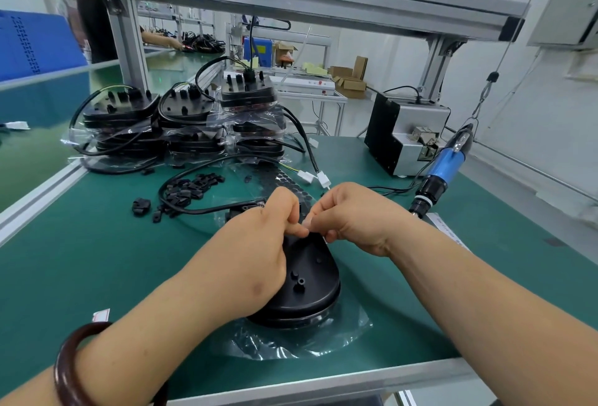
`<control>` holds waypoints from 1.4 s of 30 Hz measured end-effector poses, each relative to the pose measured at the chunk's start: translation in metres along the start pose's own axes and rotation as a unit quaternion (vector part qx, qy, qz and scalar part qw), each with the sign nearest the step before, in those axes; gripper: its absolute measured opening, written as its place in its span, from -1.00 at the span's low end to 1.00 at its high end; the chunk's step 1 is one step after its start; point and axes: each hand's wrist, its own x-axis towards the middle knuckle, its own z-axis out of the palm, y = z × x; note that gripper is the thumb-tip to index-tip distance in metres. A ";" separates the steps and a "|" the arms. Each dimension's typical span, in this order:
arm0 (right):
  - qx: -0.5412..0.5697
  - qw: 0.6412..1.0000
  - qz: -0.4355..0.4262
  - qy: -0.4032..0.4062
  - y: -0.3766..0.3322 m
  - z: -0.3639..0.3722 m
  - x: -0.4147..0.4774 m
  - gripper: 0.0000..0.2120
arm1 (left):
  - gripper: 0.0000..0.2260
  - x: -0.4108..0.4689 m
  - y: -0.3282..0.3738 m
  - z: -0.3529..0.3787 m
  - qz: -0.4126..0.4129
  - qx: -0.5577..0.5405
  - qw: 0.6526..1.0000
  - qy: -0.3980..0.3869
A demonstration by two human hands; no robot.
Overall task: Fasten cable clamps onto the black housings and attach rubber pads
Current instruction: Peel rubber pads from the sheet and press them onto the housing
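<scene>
Housing [307, 289] bare, no clamp or pad seen fitted. My left hand [259, 237], right hand [352, 218] pinch small pale item [308, 227] over housing's far end. Clamps [191, 189] loose beyond housing. 3 stacks [191, 114] behind, status unclear.

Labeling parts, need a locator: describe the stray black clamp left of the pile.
On the green bench mat, look in front of the wrapped stacks of black housings for the heap of small black clamps inside a cable loop. The stray clamp lies alone left of that heap, outside the loop, chunkier than the bits nearby.
</scene>
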 end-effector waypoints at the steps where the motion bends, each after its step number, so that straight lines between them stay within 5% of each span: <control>1: -0.001 1.000 0.001 -0.001 0.000 0.000 0.000 -0.78 | -0.64 0.000 0.000 0.000 -0.003 0.004 1.000 -0.005; 16: -0.036 0.999 0.015 0.021 -0.005 0.002 0.003 -0.70 | -0.68 -0.001 0.004 -0.001 -0.008 0.015 1.000 -0.023; 27: -0.029 0.998 0.032 0.041 -0.006 0.004 0.002 -0.66 | -0.67 -0.010 -0.004 0.008 -0.019 -0.055 0.995 0.084; 42: -0.049 0.997 0.042 0.038 -0.011 0.005 0.001 -0.73 | -0.70 -0.002 0.005 -0.002 -0.021 0.059 0.995 -0.075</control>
